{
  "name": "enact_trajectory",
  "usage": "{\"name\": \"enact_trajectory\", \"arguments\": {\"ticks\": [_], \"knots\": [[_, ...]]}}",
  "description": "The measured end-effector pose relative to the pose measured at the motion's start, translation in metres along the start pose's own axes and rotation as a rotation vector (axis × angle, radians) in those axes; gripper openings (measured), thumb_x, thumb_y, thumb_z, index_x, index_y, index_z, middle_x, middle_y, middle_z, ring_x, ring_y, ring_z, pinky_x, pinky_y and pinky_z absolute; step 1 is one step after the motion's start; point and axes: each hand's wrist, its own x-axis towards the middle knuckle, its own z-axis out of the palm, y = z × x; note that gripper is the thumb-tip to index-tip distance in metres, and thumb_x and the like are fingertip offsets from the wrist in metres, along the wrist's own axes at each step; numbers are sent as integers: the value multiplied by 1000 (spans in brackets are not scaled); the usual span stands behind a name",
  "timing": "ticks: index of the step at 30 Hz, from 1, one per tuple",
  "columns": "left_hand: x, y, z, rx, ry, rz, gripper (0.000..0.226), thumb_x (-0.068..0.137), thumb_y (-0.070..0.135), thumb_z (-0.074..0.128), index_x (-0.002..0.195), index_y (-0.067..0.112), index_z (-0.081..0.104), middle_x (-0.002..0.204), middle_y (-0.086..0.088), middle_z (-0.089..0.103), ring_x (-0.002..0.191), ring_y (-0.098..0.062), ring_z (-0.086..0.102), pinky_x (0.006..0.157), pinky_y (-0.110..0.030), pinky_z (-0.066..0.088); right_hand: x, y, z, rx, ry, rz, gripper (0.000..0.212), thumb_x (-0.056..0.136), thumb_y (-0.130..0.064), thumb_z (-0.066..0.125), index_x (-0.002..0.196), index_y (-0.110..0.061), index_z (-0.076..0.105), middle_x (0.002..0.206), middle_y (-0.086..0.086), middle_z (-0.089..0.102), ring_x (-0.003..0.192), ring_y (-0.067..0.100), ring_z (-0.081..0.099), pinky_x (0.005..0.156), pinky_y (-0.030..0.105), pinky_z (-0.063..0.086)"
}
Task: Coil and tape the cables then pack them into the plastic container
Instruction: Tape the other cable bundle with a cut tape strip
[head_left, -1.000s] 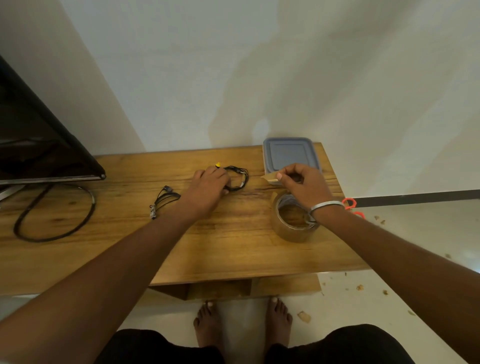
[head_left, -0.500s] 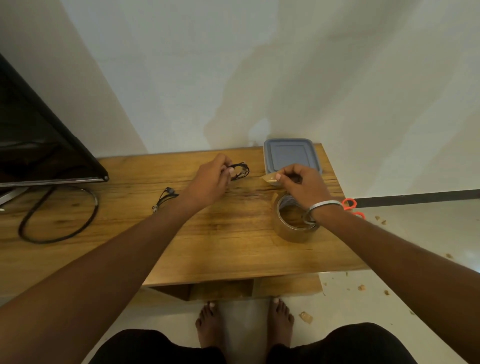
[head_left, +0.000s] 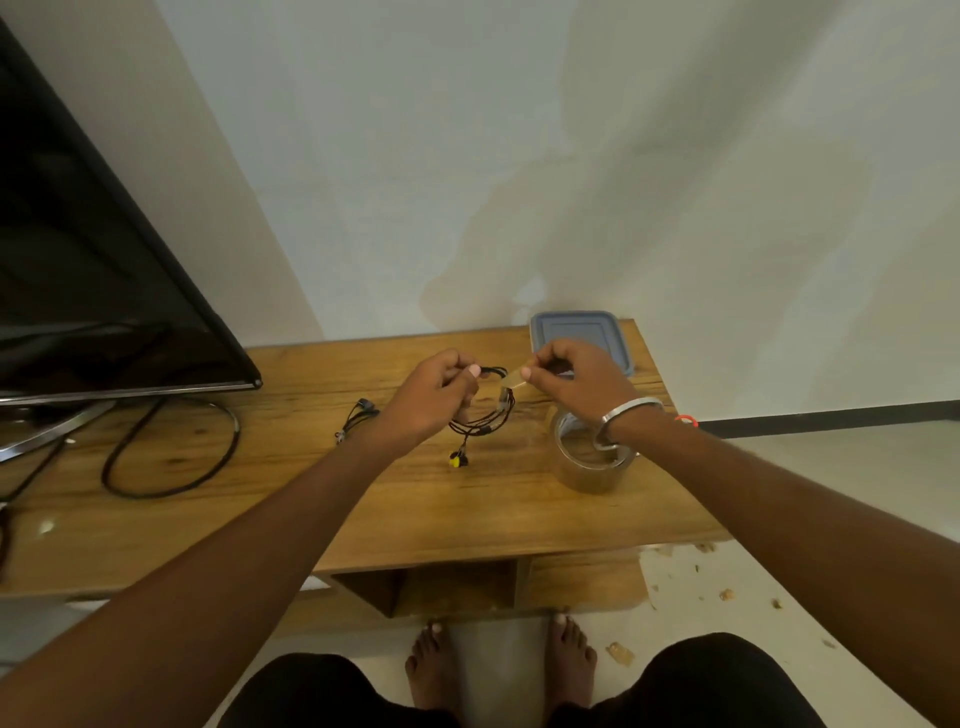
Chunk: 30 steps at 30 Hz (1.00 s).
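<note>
A person stands at a wooden worktop (head_left: 467, 519), seen from a camera on their head; both bare arms reach forward. The roll of tape (head_left: 592, 462) stands on the worktop and serves as the landmark here; it is clear brownish tape, lying flat with its hole facing up.

The left hand (head_left: 431, 400) is raised to the left of the roll; its fingers are curled and pinch a small coil of thin black cable (head_left: 485, 410), which hangs off the worktop with a yellow plug (head_left: 457, 460) dangling at its lower end. The right hand (head_left: 576, 384) is just behind the roll; its fingers pinch a short strip of tape (head_left: 514, 379) and hold it close against the upper side of the coil; whether the strip touches the cable yet cannot be told.

Behind the roll, partly hidden by the right hand, sits the plastic container (head_left: 576, 327) with its grey-blue lid on. Further left of the roll, beyond the left wrist, a second small black cable (head_left: 356, 418) lies loose on the worktop. Far left of the roll stands a dark television (head_left: 104, 291) with a thick black lead (head_left: 171, 447) looped beneath it.

Judging by this, the task is in its early half; one cable is coiled and about to be taped; the second cable looks unbound; nothing appears packed, and the container is yet to be opened.
</note>
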Motion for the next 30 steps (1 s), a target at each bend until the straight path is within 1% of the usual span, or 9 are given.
{"name": "enact_trajectory", "arguments": {"ticks": [2,5,7,10,14,20,22,25,30], "knots": [[-5,7,-3,29,-29,4,10,102,14,47,101,11,57,71,-1,51,62,-13,47,54,-22,46,-2,-8,-3,-42,-45,-42,20,85,-24,67,93,-6,64,91,7,67,85,18,62,73,22,48],[-13,14,-9,47,-97,30,12,101,17,49,99,14,60,69,0,50,62,-15,44,55,-26,41,-3,-18,-4,-60,-110,-60,22,85,-26,67,93,-6,64,91,8,69,86,21,65,78,30,52],[-17,17,-11,58,-139,45,14,101,18,49,101,13,63,69,0,49,63,-16,43,57,-28,39,-2,-22,-3,-56,-135,-71,22,85,-27,67,92,-6,63,90,10,69,85,24,66,79,36,54],[-22,25,-10,68,-160,59,18,102,18,48,106,10,63,69,1,48,62,-13,42,56,-25,38,-2,-26,-3,-67,-154,-89,20,85,-26,66,90,-7,62,90,13,68,84,28,65,80,43,56],[-25,29,-11,96,-168,61,19,102,20,47,106,11,63,69,1,48,61,-11,42,56,-24,38,-2,-29,-3,-49,-169,-81,16,85,-23,66,89,-8,60,91,16,68,86,32,65,80,49,55],[-26,28,-9,96,-179,50,22,103,18,46,109,2,61,68,-3,47,61,-14,41,56,-24,37,-2,-30,-4,-51,-194,-73,9,85,-20,66,84,-15,59,87,12,70,81,27,68,79,45,57],[-26,27,-8,104,-186,56,24,103,18,46,110,1,61,68,-1,47,60,-13,41,55,-23,38,-2,-30,-4,-62,-212,-67,9,85,-21,67,86,-14,60,86,11,69,78,25,68,77,42,58],[-27,24,-8,94,-193,50,26,103,19,46,113,0,61,69,0,47,62,-12,42,55,-22,39,-3,-29,-4,-63,-235,-55,15,85,-22,67,91,-9,62,86,13,70,77,28,69,76,42,59],[-28,22,-7,73,-211,41,26,103,19,46,111,-1,60,70,-1,47,65,-16,41,57,-25,38,-3,-26,-2,-69,-246,-46,13,85,-22,67,89,-12,61,83,12,70,75,28,70,74,40,59]]}}
